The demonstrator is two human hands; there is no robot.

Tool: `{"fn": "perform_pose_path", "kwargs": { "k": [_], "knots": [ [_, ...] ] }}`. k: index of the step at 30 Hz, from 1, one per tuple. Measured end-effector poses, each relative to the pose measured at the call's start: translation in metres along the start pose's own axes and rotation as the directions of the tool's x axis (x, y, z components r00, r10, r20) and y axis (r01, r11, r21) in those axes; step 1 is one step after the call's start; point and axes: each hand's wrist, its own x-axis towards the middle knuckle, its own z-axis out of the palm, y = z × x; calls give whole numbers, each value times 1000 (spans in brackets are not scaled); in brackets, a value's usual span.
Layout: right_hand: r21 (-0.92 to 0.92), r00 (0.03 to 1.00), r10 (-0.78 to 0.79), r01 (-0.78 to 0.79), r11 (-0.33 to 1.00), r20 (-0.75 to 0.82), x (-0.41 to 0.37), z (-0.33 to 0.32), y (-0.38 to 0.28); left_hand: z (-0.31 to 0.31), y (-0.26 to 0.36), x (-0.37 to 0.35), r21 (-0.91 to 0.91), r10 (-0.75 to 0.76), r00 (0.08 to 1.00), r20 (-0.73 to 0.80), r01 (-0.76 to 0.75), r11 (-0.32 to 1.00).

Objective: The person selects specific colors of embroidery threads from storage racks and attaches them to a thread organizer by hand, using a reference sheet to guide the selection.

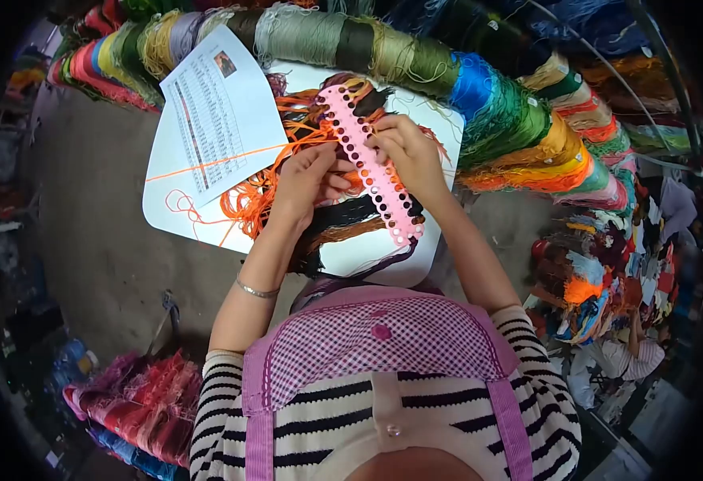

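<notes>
A pink strip with holes along both edges (pixel 367 160) lies slanted across a white board (pixel 167 200), with orange, dark and brown threads hanging from its sides. My left hand (pixel 313 178) is at the strip's left side, its fingers curled together by the orange thread (pixel 247 207); what they pinch is too small to make out. On the strip's right edge my right hand (pixel 403 154) has its thumb and fingers closed near the holes, and whatever they hold is hidden. A printed sheet with a list (pixel 215 112) lies at the board's left, crossed by an orange strand.
Thick hanks of coloured thread (pixel 415 56) hang on a bar behind and right of the board. Red and pink bundles (pixel 143 401) are at lower left. More thread piles (pixel 584 272) stand at right, near another person (pixel 636 357).
</notes>
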Motion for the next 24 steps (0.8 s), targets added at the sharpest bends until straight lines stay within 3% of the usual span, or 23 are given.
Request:
{"fn": "perform_pose_path", "kwargs": {
  "k": [3,7,8,9,13,15,17,19,20,22,24],
  "knots": [
    [64,999,23,-25,998,41,15,14,23,4,-4,4,-101,-12,1000,1,12,995],
    [-139,995,-77,67,988,-64,20,23,31,2,-9,10,-226,-3,1000,-13,0,974],
    [-281,976,-209,183,942,-67,20,23,32,2,-11,11,-246,26,1000,-13,-29,969],
    [-416,939,-339,289,862,-51,21,24,31,2,-11,11,-248,29,999,-18,-32,968],
    [-469,906,-417,400,787,73,11,27,19,6,-14,13,-201,146,989,-8,-145,969],
    [-451,898,-425,426,784,109,6,26,12,4,-14,14,-80,169,985,-14,-170,982],
    [-480,891,-449,425,767,71,3,27,2,7,-13,12,-28,187,981,-43,-188,982],
    [-331,981,-192,171,928,-32,2,27,15,10,-17,18,112,209,974,-85,-199,974],
    [-311,979,-201,189,931,-9,1,28,16,16,-19,23,113,298,951,-81,-288,951],
    [-8,1000,-20,20,1000,-4,0,29,18,15,-30,35,120,317,948,-33,-311,943],
    [28,1000,2,-2,1000,-9,-2,32,15,14,-29,37,127,321,946,-33,-315,941]
  ]
}}
